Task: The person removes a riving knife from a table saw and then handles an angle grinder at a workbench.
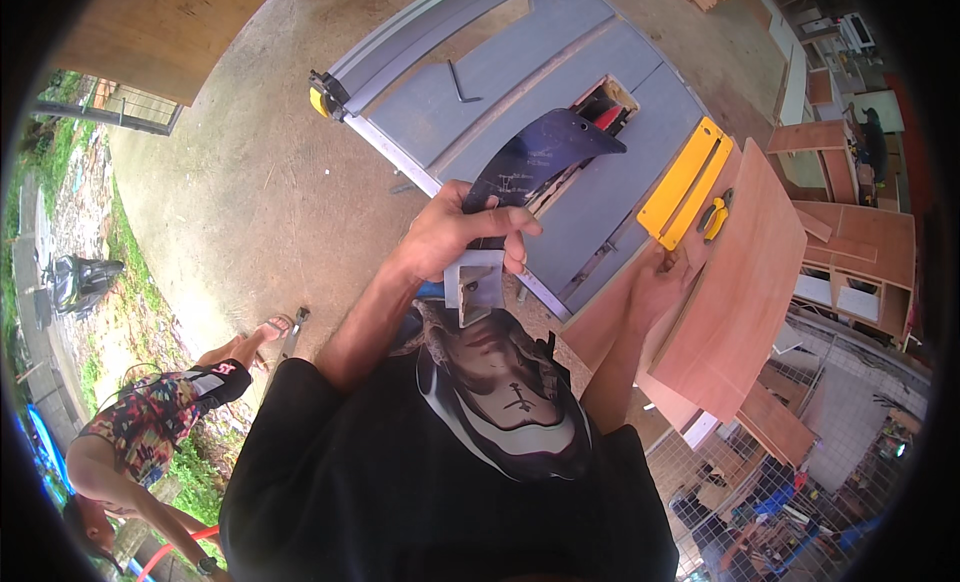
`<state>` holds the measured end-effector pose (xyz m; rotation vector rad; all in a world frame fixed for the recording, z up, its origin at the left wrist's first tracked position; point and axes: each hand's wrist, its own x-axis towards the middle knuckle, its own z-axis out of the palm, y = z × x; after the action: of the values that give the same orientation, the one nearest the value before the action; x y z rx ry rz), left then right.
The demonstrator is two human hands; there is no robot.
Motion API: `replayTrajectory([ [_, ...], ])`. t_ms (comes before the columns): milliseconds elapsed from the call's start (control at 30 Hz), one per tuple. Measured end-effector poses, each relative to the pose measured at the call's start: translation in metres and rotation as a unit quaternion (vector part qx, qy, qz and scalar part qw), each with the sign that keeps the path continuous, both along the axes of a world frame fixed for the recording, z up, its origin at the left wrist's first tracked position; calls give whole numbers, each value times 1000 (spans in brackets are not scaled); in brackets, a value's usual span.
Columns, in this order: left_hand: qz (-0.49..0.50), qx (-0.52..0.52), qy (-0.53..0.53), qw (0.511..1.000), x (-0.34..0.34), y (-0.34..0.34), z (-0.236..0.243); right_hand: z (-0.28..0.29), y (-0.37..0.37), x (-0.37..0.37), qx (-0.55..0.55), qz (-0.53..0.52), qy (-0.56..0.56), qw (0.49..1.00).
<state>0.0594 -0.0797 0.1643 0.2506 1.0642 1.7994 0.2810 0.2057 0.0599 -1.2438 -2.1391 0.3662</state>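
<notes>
My left hand (pixel 455 237) grips a dark curved metal blade guard piece (pixel 530 167), with a silver bracket (pixel 475 287) at its lower end. Beneath it is a grey table saw (pixel 420 122), whose red part (pixel 608 120) shows in the open slot. An L-shaped hex key (pixel 457 87) lies on the saw's top. My right hand (pixel 660 277), fingers curled round something I cannot make out, is just below a yellow insert plate (pixel 682 182). Yellow-and-black pliers (pixel 714 217) lie beside that plate, by plywood boards (pixel 740 282).
A person in patterned clothing (pixel 150 422) is bent over at lower left, near a red hose (pixel 175 547). A dark motorbike (pixel 80 282) stands farther left. Wooden cabinets (pixel 855 252) and wire mesh (pixel 700 482) are at right. A large plywood sheet (pixel 150 32) is at top left.
</notes>
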Motion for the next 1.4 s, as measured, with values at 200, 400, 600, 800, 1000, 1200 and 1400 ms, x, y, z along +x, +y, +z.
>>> replayTrajectory([
  [200, -54, 133, -174, 974, -2, -6, -17, -1, 0, 1, 6, 2, -13, 1000],
  [400, -11, 213, -293, 932, -4, 3, -18, -4, 4, 1, 1, 9, 12, 1000],
  [600, -13, 234, -368, 900, -7, 5, -24, -11, 8, 5, 22, 25, 24, 999],
  [800, -1, 230, -382, 895, -6, 6, -18, -9, 6, 3, -2, 14, 24, 1000],
  [1000, -11, 297, -429, 853, -6, 8, -25, 0, 2, 3, 1, -8, -19, 1000],
  [1200, 12, 287, -444, 849, -5, 6, -20, -4, 3, 0, -4, 4, -5, 1000],
  [1400, 7, 287, -454, 844, -7, 5, -20, -5, 4, 4, 2, 10, 10, 1000],
])
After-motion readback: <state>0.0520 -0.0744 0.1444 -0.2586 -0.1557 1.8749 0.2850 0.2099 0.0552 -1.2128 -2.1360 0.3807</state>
